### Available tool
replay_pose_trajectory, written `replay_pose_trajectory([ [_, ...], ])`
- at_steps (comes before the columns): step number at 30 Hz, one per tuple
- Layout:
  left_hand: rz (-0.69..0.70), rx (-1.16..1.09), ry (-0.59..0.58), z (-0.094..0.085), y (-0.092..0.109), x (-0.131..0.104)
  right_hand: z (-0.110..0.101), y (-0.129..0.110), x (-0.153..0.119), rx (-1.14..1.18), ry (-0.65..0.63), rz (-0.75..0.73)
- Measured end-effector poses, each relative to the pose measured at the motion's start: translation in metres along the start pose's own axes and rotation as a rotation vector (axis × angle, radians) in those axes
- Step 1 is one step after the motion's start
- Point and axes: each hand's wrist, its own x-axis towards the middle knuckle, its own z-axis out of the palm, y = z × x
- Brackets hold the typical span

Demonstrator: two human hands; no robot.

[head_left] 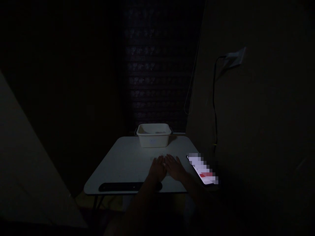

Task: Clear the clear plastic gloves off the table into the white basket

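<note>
Both my hands lie side by side over the white folding table [120,164] in dim light. My left hand [157,169] is palm down with its fingers stretched forward. Close beside it, almost touching at the fingertips, my right hand [174,167] is also palm down, its fingers extended and the thumb side toward the left hand. Something pale and faint shows around the fingertips, too dark to make out. Neither hand grips anything that I can see; what lies under the palms is hidden.
Beyond the hands, a white plastic tub [154,141] with side handles stands at the table's far edge, pale contents inside. A lit phone or tablet [200,167] lies at the right edge. A black strip [120,186] runs along the near edge. A cable [214,98] hangs on the right wall.
</note>
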Motion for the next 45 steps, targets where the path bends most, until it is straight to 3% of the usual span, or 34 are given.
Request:
replay_pose_trajectory([
  [18, -0.014, 0.002, -0.012, 0.0052, -0.0016, -0.0001, 0.0019, 0.0021, -0.0046, 0.020, -0.035, 0.050],
  [23, -0.007, -0.035, 0.023, 0.0037, -0.0038, -0.0001, 0.0027, 0.0067, -0.0004, 0.059, -0.101, 0.061],
  [29, -0.062, -0.045, 0.032, -0.0015, -0.0046, 0.0019, -0.0036, 0.0056, 0.0047, 0.036, -0.014, 0.108],
  [36, -0.056, -0.029, -0.064, -0.0007, 0.0014, 0.0007, 0.0039, -0.0004, -0.0011, 0.022, -0.028, 0.028],
  [45, -0.067, -0.026, -0.062, 0.0038, -0.0006, 0.0015, 0.0026, -0.0011, -0.0018, 0.067, -0.047, 0.062],
])
